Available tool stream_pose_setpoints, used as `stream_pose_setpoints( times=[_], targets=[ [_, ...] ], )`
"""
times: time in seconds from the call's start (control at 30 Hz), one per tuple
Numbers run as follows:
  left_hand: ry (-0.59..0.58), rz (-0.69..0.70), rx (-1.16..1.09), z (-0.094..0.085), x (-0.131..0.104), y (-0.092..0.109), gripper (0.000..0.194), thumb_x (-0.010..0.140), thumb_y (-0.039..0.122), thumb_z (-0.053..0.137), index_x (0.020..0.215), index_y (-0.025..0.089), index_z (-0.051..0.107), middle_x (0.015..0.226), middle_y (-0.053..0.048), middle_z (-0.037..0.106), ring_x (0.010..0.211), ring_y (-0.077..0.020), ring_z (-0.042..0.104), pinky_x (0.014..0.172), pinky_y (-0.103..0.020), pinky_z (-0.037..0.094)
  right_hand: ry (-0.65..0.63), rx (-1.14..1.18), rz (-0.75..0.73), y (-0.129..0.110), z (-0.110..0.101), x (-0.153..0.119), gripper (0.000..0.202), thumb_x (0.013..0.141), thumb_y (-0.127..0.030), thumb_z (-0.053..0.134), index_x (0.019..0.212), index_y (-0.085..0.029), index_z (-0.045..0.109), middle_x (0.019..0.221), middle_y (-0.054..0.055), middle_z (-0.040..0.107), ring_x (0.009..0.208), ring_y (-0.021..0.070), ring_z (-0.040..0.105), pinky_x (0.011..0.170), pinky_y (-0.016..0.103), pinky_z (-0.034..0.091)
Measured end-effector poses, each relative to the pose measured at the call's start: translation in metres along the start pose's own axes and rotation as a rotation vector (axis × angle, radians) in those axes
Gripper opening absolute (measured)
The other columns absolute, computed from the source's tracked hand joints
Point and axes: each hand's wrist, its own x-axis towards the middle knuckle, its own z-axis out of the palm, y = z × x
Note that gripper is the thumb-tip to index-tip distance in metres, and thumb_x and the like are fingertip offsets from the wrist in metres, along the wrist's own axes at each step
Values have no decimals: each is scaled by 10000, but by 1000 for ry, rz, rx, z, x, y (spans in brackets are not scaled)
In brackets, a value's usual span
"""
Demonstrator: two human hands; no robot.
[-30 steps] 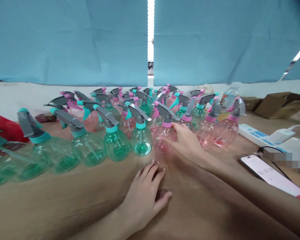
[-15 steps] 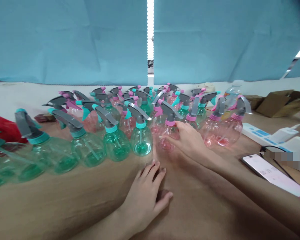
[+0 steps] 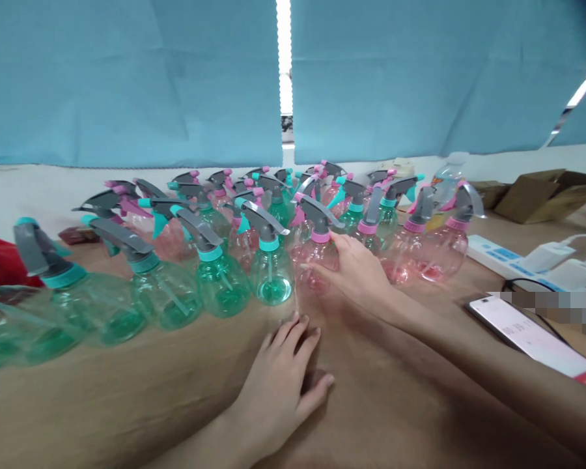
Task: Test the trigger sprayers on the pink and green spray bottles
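Observation:
My right hand (image 3: 359, 270) is closed around the body of a pink spray bottle (image 3: 317, 260), thumb at the front and fingers along its right side. The bottle stands upright on the wooden table (image 3: 176, 391), its grey trigger head pointing back and to the left. My left hand (image 3: 286, 371) lies on the table in front of the bottles, fingers spread, holding nothing. Just beyond its fingertips stands a clear green spray bottle (image 3: 272, 273) with a turquoise collar. Another green spray bottle (image 3: 223, 283) is beside that one. To the right of my right hand is a pink spray bottle (image 3: 442, 251).
Several more green and pink spray bottles crowd behind and to the left. On the right are a phone (image 3: 527, 335), a white power strip (image 3: 502, 257) with plugs, and a cardboard box (image 3: 542, 198). A red bag (image 3: 4, 257) lies far left, and blue cloth (image 3: 127, 78) hangs behind.
The whole view has shifted slightly, with things appearing a little further left. My right hand stays around the pink spray bottle, and my left hand still rests on the table.

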Motion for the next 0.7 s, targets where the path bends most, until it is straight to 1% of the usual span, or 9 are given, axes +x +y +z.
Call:
stream_pose_setpoints(
  times=[0.1,0.17,0.27,0.33,0.4,0.47,0.57,0.6,0.7],
  targets=[
    [-2,2,11,0,0,-1,509,891,406,570,1323,147,493,1416,-148,452,1316,-341,374,1015,-513,382,32,36,-17,1,-8,-7,765,780,-631,559,1353,-140,434,1259,170,578,1141,330,539,847,454,478],
    [-5,5,24,0,-1,-1,508,897,407,561,1328,147,489,1417,-149,450,1313,-340,376,1008,-519,385,50,69,-26,6,-20,-14,635,804,-577,571,1286,-170,499,1198,134,620,1064,298,589,823,423,482],
    [2,8,37,-1,0,0,497,905,412,549,1324,151,492,1417,-146,453,1310,-336,381,1004,-518,387,13,93,-10,21,-43,-26,283,861,-473,545,932,-217,642,869,39,689,773,215,636,663,343,473],
    [5,9,40,-1,0,0,487,908,416,545,1316,154,501,1416,-143,455,1308,-336,384,1003,-518,388,49,61,27,34,-57,-31,257,873,-451,537,843,-215,632,796,26,678,683,194,617,597,321,444],
    [0,6,43,-2,1,0,482,914,412,537,1317,149,501,1418,-144,450,1309,-337,383,1003,-522,387,116,-9,87,46,-64,-34,288,847,-472,571,875,-191,629,857,46,690,628,188,608,595,334,443],
    [-8,5,48,-2,1,0,489,919,411,531,1322,137,495,1418,-150,448,1312,-335,379,1011,-522,380,145,-50,117,52,-65,-31,376,831,-501,582,988,-162,622,965,85,699,702,219,641,656,361,467],
    [-3,9,57,-3,1,-1,490,927,412,521,1325,128,490,1415,-152,451,1315,-326,375,1029,-513,364,97,-40,127,52,-57,-21,526,835,-534,556,1162,-123,567,1127,138,672,998,291,629,802,392,471],
    [-1,11,61,-3,1,-1,487,930,413,517,1324,129,490,1415,-151,450,1317,-324,374,1031,-510,362,73,-40,143,51,-53,-16,568,830,-552,551,1196,-118,547,1159,145,660,1046,299,613,830,393,465],
    [-2,11,77,-3,1,0,474,933,413,509,1319,137,491,1420,-144,446,1320,-319,372,1030,-506,366,78,-56,203,49,-41,-2,639,805,-607,536,1216,-118,521,1140,157,663,1038,338,613,784,417,473]
  ],
)
